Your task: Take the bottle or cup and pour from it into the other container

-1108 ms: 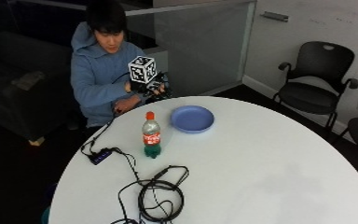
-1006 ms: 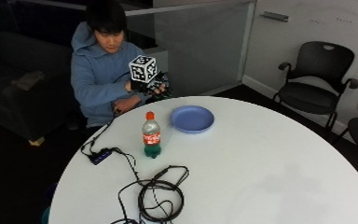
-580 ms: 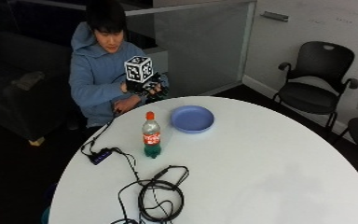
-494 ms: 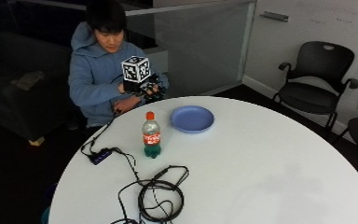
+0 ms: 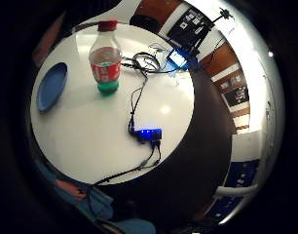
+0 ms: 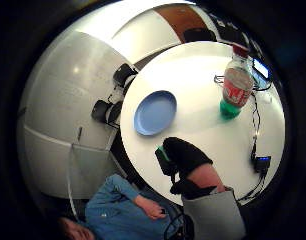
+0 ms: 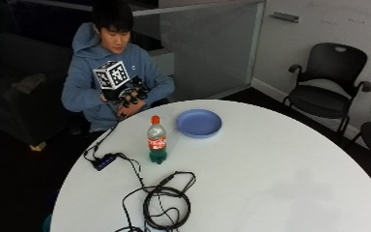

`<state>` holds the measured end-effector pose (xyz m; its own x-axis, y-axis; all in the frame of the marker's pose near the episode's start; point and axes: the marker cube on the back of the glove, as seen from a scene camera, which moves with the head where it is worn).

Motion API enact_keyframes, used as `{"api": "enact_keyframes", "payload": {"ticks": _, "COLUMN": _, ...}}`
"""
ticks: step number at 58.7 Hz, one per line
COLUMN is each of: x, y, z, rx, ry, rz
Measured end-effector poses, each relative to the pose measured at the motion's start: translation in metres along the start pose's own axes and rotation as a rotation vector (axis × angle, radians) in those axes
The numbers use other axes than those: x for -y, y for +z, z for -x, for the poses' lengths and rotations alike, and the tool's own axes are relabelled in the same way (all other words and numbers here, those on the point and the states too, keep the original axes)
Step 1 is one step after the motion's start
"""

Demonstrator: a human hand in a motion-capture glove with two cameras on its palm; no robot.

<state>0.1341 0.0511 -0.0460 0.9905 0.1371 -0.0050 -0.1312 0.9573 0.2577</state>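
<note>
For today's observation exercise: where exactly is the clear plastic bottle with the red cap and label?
In the outside view, the clear plastic bottle with the red cap and label stands upright on the round white table, just beside the blue plate and apart from it.

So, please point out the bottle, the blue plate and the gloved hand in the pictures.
bottle (image 7: 156, 143): outside view, on its red label.
plate (image 7: 199, 123): outside view, on its bare middle.
right hand (image 7: 129, 96): outside view, on the gloved knuckles, held near the chest.
</note>
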Motion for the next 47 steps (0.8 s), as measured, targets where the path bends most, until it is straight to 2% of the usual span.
{"api": "enact_keyframes", "payload": {"ticks": 21, "x": -0.003, "y": -0.014, "z": -0.081, "rx": 0.062, "ry": 0.101, "rz": -0.066}}
{"api": "enact_keyframes", "payload": {"ticks": 47, "x": 0.023, "y": -0.026, "z": -0.138, "rx": 0.231, "ry": 0.205, "rz": -0.010}}
